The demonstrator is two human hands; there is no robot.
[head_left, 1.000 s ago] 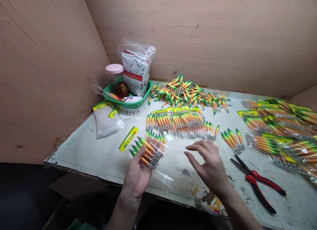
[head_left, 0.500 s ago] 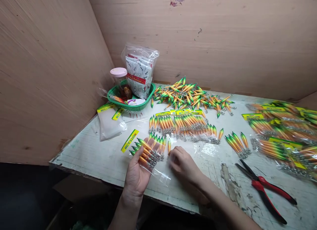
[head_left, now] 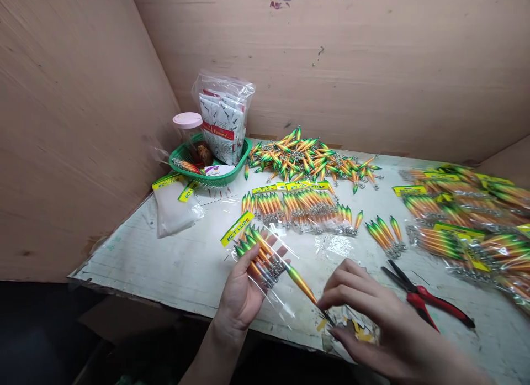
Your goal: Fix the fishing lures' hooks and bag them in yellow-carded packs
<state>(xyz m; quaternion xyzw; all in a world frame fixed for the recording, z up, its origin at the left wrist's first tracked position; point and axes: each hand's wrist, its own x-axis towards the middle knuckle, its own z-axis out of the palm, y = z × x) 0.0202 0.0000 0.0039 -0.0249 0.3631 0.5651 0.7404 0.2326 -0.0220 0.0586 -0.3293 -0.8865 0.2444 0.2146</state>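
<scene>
My left hand is closed around a clear plastic bag with a yellow "BCT LURE" header. Inside the bag lie several green-and-orange squid-jig lures, their hook ends toward me. With thumb and fingertips, my right hand grips the hook end of a single lure. That lure slants up and left, its green tip close to the bag. Just behind the bag, rows of lures in headed bags lie on the white tabletop.
A loose heap of lures lies at the back. Left of it, a green basket holds a lidded jar and a bag of packets. Red-handled pliers, loose lures and filled bags are at right.
My right hand has picked up one lure and moved right and nearer with it. My left hand has shifted slightly right with the bag. The view has turned a little right.
</scene>
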